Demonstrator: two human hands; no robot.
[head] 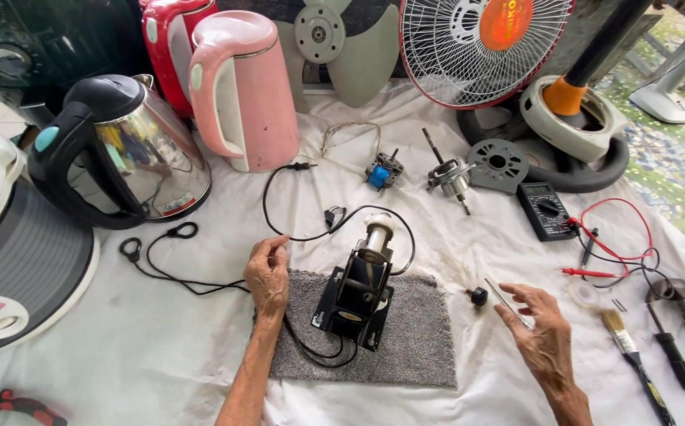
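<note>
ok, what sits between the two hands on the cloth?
In the head view, a black motor assembly stands on a grey mat between the left hand and right hand. A small black knob lies nearer the right hand.

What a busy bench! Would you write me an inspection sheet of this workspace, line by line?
Surface: white cloth with a grey mat on it.
Job's things: black motor unit upright on the mat.
Clutter: steel kettle, pink kettle, multimeter, paintbrush, small motors.
Hands: left hand pinches the black cable; right hand holds a thin metal tool.
Cables: black cable loops from the motor unit; red test leads lie at the right.
Surroundings: fan grille, fan base, tiled ground beyond.
</note>
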